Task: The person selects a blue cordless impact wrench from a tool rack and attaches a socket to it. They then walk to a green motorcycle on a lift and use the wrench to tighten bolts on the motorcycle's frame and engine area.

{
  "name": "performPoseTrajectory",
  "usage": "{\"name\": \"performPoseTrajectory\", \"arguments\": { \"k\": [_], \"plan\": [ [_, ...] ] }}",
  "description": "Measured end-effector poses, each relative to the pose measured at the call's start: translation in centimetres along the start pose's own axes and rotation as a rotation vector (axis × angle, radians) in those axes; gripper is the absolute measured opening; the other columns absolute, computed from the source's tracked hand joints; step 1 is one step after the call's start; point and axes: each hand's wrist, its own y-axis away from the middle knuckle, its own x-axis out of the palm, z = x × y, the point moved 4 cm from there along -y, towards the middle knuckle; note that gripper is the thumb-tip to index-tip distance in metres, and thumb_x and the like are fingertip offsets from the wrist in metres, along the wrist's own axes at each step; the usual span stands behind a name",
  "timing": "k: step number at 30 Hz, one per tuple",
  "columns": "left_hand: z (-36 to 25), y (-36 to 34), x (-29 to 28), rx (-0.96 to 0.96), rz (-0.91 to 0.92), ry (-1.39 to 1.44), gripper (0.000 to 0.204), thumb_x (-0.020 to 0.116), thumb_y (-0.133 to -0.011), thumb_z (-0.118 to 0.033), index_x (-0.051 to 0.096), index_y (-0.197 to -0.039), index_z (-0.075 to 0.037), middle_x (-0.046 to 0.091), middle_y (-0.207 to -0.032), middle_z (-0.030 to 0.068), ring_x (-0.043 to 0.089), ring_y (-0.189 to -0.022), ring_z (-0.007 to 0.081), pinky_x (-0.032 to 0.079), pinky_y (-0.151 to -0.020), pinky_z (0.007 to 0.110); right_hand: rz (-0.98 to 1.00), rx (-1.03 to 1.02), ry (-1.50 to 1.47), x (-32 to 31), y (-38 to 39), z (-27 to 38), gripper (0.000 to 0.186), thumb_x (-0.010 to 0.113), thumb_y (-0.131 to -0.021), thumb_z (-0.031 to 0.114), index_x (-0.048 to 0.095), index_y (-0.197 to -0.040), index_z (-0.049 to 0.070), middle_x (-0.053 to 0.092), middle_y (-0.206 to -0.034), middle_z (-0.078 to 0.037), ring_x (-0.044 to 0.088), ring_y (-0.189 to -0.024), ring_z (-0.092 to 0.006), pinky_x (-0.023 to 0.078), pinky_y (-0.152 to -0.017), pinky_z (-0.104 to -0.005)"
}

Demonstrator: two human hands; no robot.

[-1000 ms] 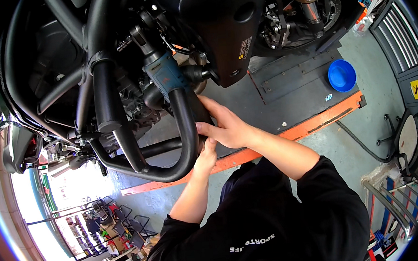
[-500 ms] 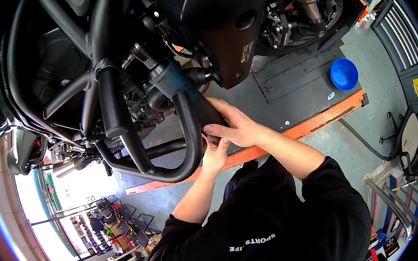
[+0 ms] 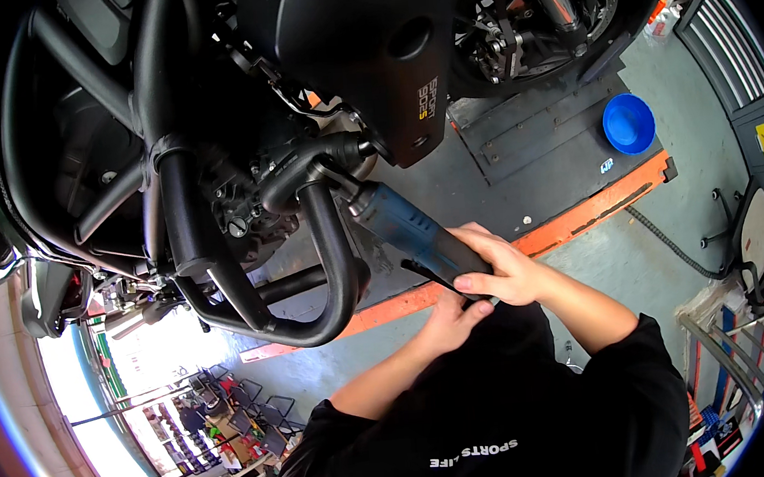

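Note:
Both hands are closed around a blue and black cordless ratchet wrench (image 3: pixel 412 227), which slants across the middle of the view. My right hand (image 3: pixel 506 267) wraps the dark rear part of its body from above, thumb lying across it. At the butt end, my left hand (image 3: pixel 459 320) grips from below, its fingers partly hidden. The wrench's metal head points up and left, next to the bent black crash bar (image 3: pixel 341 259) of a motorcycle. Just behind that head are a black hose (image 3: pixel 294 178) and the engine (image 3: pixel 235 222). I cannot tell whether the head touches anything.
The motorcycle's black lower fairing (image 3: pixel 375 71) hangs beyond the wrench. Beneath it lies a dark lift platform (image 3: pixel 544 152) with an orange edge (image 3: pixel 592 206). A blue bowl (image 3: pixel 629 124) sits on the platform at right. A chair (image 3: pixel 754 235) and a metal rail (image 3: pixel 718 361) stand farther right.
Both hands have drawn the ratchet wrench back from the engine, toward me and to the right. Its head has swung down beside the crash bar. The view has shifted slightly.

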Motion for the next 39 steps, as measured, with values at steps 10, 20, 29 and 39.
{"name": "performPoseTrajectory", "arguments": {
  "k": [10, 20, 29, 39],
  "plan": [
    [-10.3, 5.3, -2.8, -0.250, 0.581, -0.330, 0.073, 0.076, -0.097, -0.029, 0.044, -0.156, -0.001, 0.061, -0.139, 0.0144, 0.061, -0.122, 0.0263, 0.047, -0.108, 0.040, -0.009, 0.196, -0.068, -1.1, 8.8, 7.9, 0.069, 0.073, -0.097, 0.041, 0.054, -0.144, -0.007, 0.070, -0.120, -0.020, 0.070, -0.110, -0.0306, 0.054, -0.096, -0.0407],
    [-30.4, 9.5, -19.0, 0.380, 0.489, -0.020, 0.051, 0.072, -0.098, -0.040, 0.073, -0.111, 0.009, 0.073, -0.108, 0.0273, 0.074, -0.091, 0.0369, 0.058, -0.079, 0.044, -0.167, 0.441, -0.462, 0.7, 11.6, 18.6, 0.062, 0.081, -0.092, 0.028, 0.057, -0.136, -0.008, 0.068, -0.094, -0.005, 0.062, -0.084, -0.0093, 0.050, -0.076, -0.0248],
    [-32.7, 3.6, -18.9, 0.136, -0.141, -0.747, 0.032, 0.058, -0.108, -0.013, 0.066, -0.131, 0.007, 0.073, -0.117, 0.0102, 0.065, -0.109, 0.0161, 0.048, -0.101, 0.031, -0.166, 0.504, -0.368, 3.4, 4.1, 24.3, 0.051, 0.075, -0.095, 0.036, 0.066, -0.121, -0.007, 0.066, -0.089, -0.001, 0.058, -0.080, -0.0077, 0.044, -0.071, -0.0249],
    [-30.1, -0.9, -19.8, -0.133, 0.009, -0.378, 0.043, 0.054, -0.109, -0.016, 0.055, -0.144, 0.008, 0.070, -0.125, 0.0135, 0.067, -0.101, 0.0147, 0.053, -0.093, 0.028, -0.149, 0.111, 0.078, 3.5, -3.2, 22.2, 0.040, 0.063, -0.102, 0.036, 0.074, -0.098, -0.002, 0.061, -0.074, 0.000, 0.054, -0.068, -0.0083, 0.042, -0.064, -0.0262]
  ]
}}
